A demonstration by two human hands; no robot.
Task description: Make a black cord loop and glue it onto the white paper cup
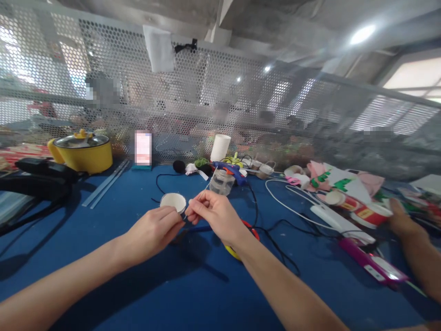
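- The left hand (156, 230) is pinched narrow, fingertips meeting those of the right hand; what it grips is too small to tell, though a thin pale stick (196, 201) seems to start at that pinch.
- The right hand (215, 214) is closed in a pinch on the thin pale stick, which slants up and right toward a clear plastic cup (222, 181).
- A small white round cup (173, 201) stands on the blue table (103, 248) just behind the left fingertips.
- Under the right wrist lies a red and yellow ring (253, 232), partly hidden, with black cables (275, 248) running past it.
- Behind the clear cup lies a blue glue gun (231, 169); a white paper cup (220, 147) stands further back.
- Far left stands a yellow pot (84, 151) with a lid.
- At the right, another person's hand (401, 220) rests by a red and yellow tub (365, 212); its label is too blurred to read.
- A magenta device (374, 266) lies near the white cable (292, 207).
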